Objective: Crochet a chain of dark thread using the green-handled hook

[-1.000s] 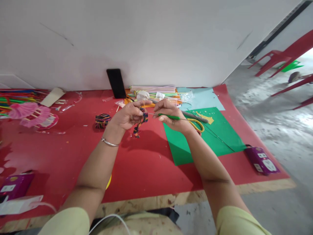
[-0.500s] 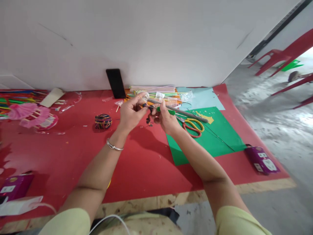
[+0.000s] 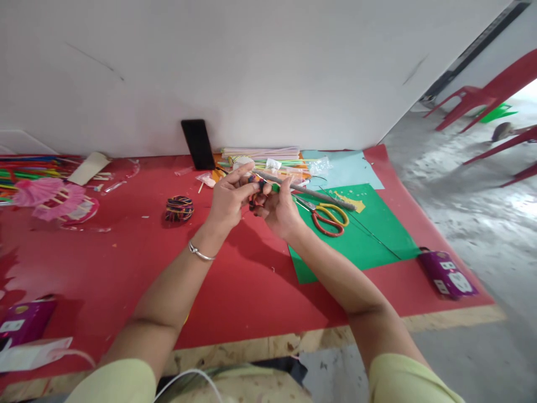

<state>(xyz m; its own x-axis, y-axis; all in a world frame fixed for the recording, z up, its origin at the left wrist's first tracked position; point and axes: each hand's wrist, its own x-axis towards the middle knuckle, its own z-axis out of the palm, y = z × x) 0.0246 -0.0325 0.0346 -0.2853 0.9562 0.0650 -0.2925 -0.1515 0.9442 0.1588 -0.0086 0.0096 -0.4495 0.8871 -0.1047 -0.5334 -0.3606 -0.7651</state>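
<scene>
My left hand [image 3: 227, 200] pinches a small dark multicoloured piece of yarn work [image 3: 253, 205] between thumb and fingers. Closed around a green-handled crochet hook [image 3: 275, 188], my right hand [image 3: 285, 214] meets the left above the table; the hook's tip is hidden among fingers and yarn. A ball of the same dark multicoloured yarn [image 3: 179, 209] rests on the red table cover to the left of my hands. Just right of my right hand, scissors [image 3: 329, 218] with one yellow and one red handle lie on a green sheet [image 3: 356, 246].
A black phone [image 3: 197, 144] leans against the white wall [image 3: 268, 73]. Straws and small plastic bags [image 3: 289, 168] lie behind my hands, with a grey rod [image 3: 321, 195] beside them. Pink ruffled crafts [image 3: 62, 198] are at left, a purple box [image 3: 447, 273] at right.
My hands have drawn closer together, the left shifting slightly right. The green handle has turned and less of it shows. The yarn piece is now more covered by fingers.
</scene>
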